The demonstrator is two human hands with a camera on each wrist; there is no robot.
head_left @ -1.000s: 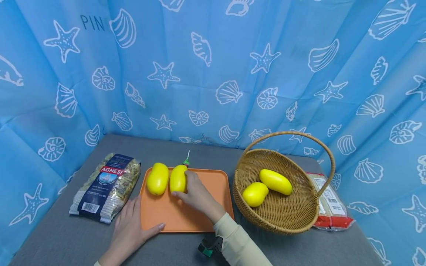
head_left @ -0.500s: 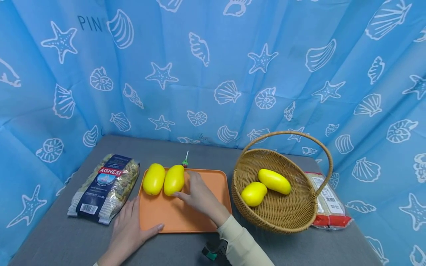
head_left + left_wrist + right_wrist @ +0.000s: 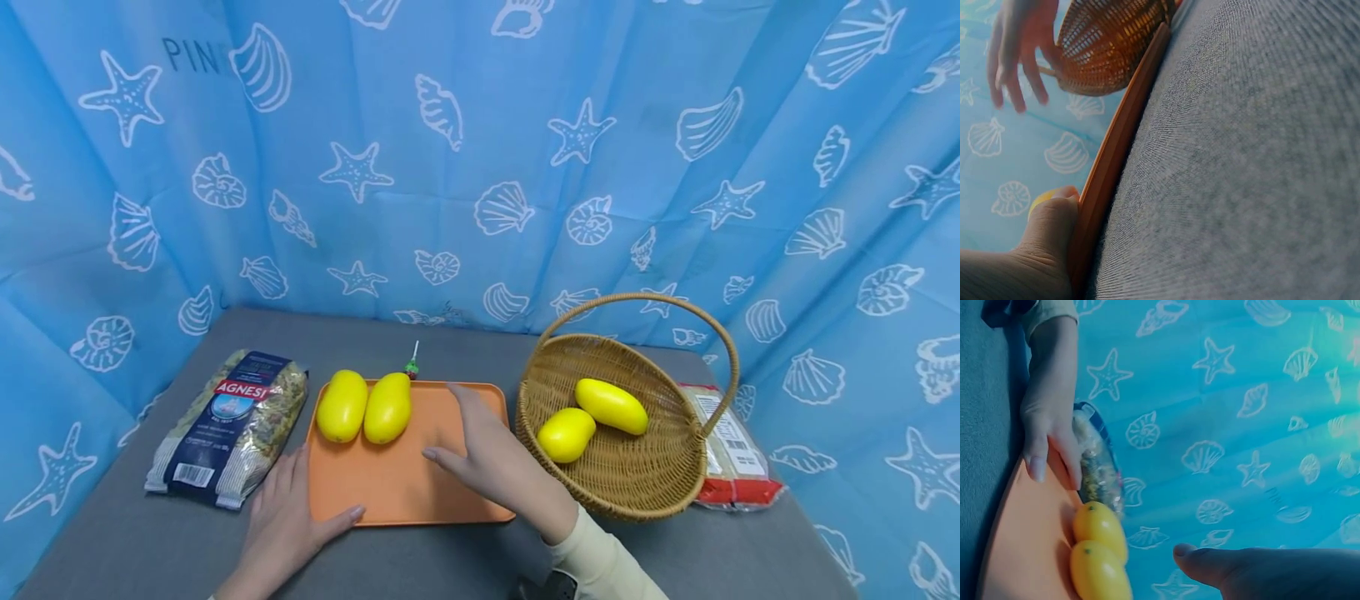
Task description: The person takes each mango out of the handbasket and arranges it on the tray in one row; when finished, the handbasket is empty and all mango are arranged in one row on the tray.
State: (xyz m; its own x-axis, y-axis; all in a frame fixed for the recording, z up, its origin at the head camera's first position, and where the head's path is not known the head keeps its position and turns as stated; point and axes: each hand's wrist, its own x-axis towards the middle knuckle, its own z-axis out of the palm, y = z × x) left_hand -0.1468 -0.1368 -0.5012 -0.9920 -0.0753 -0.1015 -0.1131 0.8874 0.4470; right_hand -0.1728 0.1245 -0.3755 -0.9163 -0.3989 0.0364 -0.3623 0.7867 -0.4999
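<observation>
Two yellow mangoes, a left one (image 3: pixel 342 407) and a right one (image 3: pixel 387 408), lie side by side at the far left of an orange tray (image 3: pixel 420 492). My left hand (image 3: pixel 283 525) rests at the tray's near left corner, fingers straight along the left side, thumb on the near rim. In the left wrist view that thumb (image 3: pixel 1054 219) touches the rim. My right hand (image 3: pixel 498 462) hovers above the tray's right part, apart from the mangoes, its fingers extended and holding nothing. A wicker basket (image 3: pixel 652 492) to the right holds two more mangoes, one rounder (image 3: pixel 566 434), one longer (image 3: pixel 611 407).
An Agnesi pasta bag (image 3: pixel 228 425) lies left of the tray. Behind the basket, on its right, is a red and clear package (image 3: pixel 735 458). A small green-topped stick (image 3: pixel 412 365) is behind the tray. A blue shell-print curtain (image 3: pixel 480 167) closes off the back.
My right hand pushed the right mango leftward beside the other, then let go and drew back to the right. My left hand stayed at the tray corner.
</observation>
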